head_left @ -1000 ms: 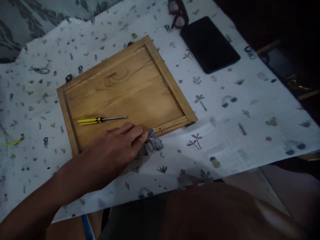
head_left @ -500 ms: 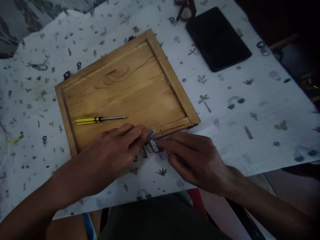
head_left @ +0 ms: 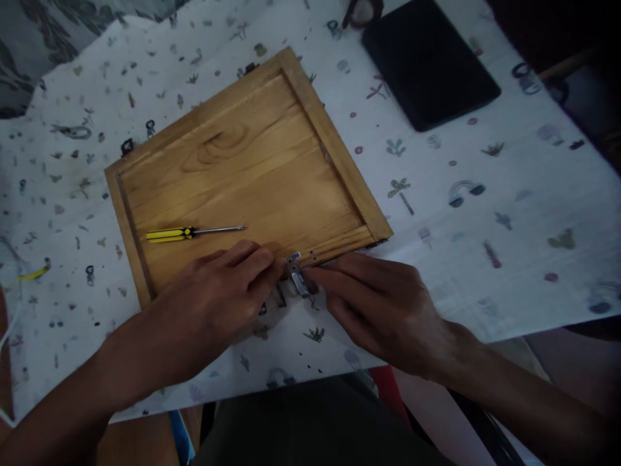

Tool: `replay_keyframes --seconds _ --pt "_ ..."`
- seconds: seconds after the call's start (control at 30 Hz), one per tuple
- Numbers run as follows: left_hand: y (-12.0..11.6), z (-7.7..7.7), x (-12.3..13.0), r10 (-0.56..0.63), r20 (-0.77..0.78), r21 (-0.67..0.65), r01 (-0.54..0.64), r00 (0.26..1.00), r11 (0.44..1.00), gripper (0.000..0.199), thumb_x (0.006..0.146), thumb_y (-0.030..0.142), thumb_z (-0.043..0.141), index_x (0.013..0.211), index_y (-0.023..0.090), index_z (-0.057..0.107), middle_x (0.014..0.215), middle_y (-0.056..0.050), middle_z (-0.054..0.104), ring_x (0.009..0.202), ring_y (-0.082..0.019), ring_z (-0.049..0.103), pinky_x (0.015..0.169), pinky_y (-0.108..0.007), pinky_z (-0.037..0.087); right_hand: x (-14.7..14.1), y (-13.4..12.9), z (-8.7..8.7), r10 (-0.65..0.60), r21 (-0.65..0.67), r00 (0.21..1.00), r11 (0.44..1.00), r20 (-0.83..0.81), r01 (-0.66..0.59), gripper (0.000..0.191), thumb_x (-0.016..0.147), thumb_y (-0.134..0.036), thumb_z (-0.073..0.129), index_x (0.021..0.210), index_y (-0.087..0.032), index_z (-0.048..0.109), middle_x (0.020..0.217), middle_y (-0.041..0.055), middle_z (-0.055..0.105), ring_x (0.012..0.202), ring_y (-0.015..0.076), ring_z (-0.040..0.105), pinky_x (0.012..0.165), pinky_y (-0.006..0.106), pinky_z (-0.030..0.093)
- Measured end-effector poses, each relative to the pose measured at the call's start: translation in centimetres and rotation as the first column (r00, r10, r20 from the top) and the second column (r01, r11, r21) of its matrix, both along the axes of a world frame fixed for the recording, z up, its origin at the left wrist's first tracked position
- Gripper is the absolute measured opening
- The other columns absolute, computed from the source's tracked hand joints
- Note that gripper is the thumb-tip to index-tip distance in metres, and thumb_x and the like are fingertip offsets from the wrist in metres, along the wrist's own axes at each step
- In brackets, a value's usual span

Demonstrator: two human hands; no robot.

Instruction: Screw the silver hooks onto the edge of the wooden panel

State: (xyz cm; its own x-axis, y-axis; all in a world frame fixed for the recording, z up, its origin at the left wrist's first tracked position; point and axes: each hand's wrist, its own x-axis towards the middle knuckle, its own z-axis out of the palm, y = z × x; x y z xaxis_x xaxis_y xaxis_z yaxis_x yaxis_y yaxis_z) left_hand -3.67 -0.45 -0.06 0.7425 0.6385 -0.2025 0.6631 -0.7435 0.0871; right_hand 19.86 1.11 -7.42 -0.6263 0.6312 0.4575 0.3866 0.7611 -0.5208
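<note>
A framed wooden panel lies on the patterned cloth. At its near edge a small metal hinge sits between my two hands, beside small dark holes in the wood. My left hand rests over the near frame, its fingers curled together and the fingertips at the hinge's left side. From the right, my right hand pinches at the hinge's right side, fingers closed. A yellow and black screwdriver lies on the panel, its tip pointing right.
A black tablet-like object lies at the back right, with a dark red-brown round-handled item beside it. The cloth's near edge runs close to my body. A white cable is at the far left.
The view has shifted slightly, and more of the white cable shows at the left. Both hands stay at the hinge with almost no visible movement.
</note>
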Motion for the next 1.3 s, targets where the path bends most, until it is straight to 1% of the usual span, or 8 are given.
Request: replay_keyframes --seconds 0.1,0.3,0.43,0.7,0.83,0.93,1.2,1.3 --pt "0.05 0.01 0.06 0.0 -0.003 -0.009 0.0 1.0 1.0 0.047 0.094 0.006 0.037 0.14 0.005 0.046 0.124 -0.015 0.064 0.109 -0.026 0.06 0.08 -0.037 0.058 0.01 -0.01 -0.08 -0.024 0.026 1.0 0.999 -0.001 0.024 0.022 0.096 -0.004 0.051 0.109 -0.008 0.068 0.081 0.0068 0.07 0.072 0.0169 0.067 0.063 0.029 0.054" --pt "0.04 0.05 0.14 0.019 0.004 -0.019 -0.019 1.0 1.0 0.047 0.093 0.006 0.043 0.14 0.008 0.046 0.123 -0.013 0.064 0.109 -0.025 0.06 0.085 -0.035 0.056 0.07 -0.07 -0.13 -0.03 0.035 1.0 0.999 -0.002 0.03 0.023 0.096 -0.003 0.052 0.113 -0.006 0.068 0.082 0.0075 0.071 0.074 0.017 0.069 0.065 0.029 0.057" --pt "0.01 0.06 0.13 0.001 -0.008 -0.002 -0.001 1.0 1.0 0.046 0.093 0.006 0.041 0.139 0.006 0.046 0.121 -0.013 0.064 0.108 -0.025 0.061 0.083 -0.035 0.056 0.09 -0.04 -0.14 -0.03 0.056 0.999 0.998 0.019 0.029 0.024 0.098 -0.005 0.05 0.113 -0.008 0.068 0.077 0.0059 0.07 0.069 0.0156 0.066 0.061 0.027 0.054" --pt "0.0 -0.06 0.05 0.014 -0.006 -0.017 -0.014 1.0 1.0 0.048 0.096 0.009 0.037 0.144 0.009 0.043 0.124 -0.013 0.063 0.112 -0.026 0.06 0.088 -0.036 0.056 0.05 0.05 -0.14 -0.03 0.091 0.999 0.996 0.041 0.026 0.021 0.099 -0.006 0.05 0.108 -0.006 0.069 0.076 0.0073 0.069 0.068 0.0164 0.065 0.06 0.028 0.053" --pt "-0.06 -0.04 0.14 0.032 0.011 -0.038 -0.032 0.999 0.999 0.049 0.094 0.006 0.038 0.143 0.009 0.044 0.123 -0.014 0.063 0.111 -0.027 0.062 0.087 -0.038 0.057 0.05 0.01 -0.24 -0.044 0.136 0.997 0.99 0.062 0.035 0.021 0.1 -0.008 0.05 0.11 -0.01 0.068 0.075 0.0049 0.069 0.068 0.0152 0.063 0.06 0.027 0.052" --pt "-0.16 -0.07 0.14 0.06 0.037 -0.054 -0.058 0.998 0.997 0.051 0.094 0.006 0.039 0.145 0.013 0.043 0.123 -0.013 0.064 0.113 -0.028 0.062 0.09 -0.039 0.057 0.1 -0.06 -0.33 -0.053 0.173 0.994 0.984 0.093 0.036 0.021 0.099 -0.008 0.052 0.111 -0.014 0.068 0.074 0.0037 0.068 0.067 0.0154 0.062 0.061 0.027 0.052" --pt "-0.16 -0.02 0.14 0.072 0.029 -0.082 -0.069 0.997 0.994 0.048 0.095 0.008 0.042 0.143 0.014 0.045 0.122 -0.011 0.064 0.112 -0.026 0.061 0.089 -0.035 0.056 0.15 -0.21 -0.66 -0.058 0.182 0.994 0.982 0.089 0.041 0.022 0.097 -0.006 0.053 0.113 -0.013 0.066 0.074 0.004 0.067 0.068 0.0166 0.063 0.06 0.028 0.051" --pt "-0.19 -0.06 0.11 0.07 0.029 -0.074 -0.067 0.997 0.995 0.047 0.095 0.007 0.04 0.142 0.012 0.046 0.123 -0.012 0.064 0.113 -0.026 0.06 0.089 -0.037 0.057 0.17 -0.25 -0.67 -0.058 0.18 0.995 0.983 0.082 0.043 0.023 0.098 -0.006 0.052 0.116 -0.012 0.065 0.073 0.0035 0.066 0.067 0.0161 0.062 0.06 0.027 0.052"
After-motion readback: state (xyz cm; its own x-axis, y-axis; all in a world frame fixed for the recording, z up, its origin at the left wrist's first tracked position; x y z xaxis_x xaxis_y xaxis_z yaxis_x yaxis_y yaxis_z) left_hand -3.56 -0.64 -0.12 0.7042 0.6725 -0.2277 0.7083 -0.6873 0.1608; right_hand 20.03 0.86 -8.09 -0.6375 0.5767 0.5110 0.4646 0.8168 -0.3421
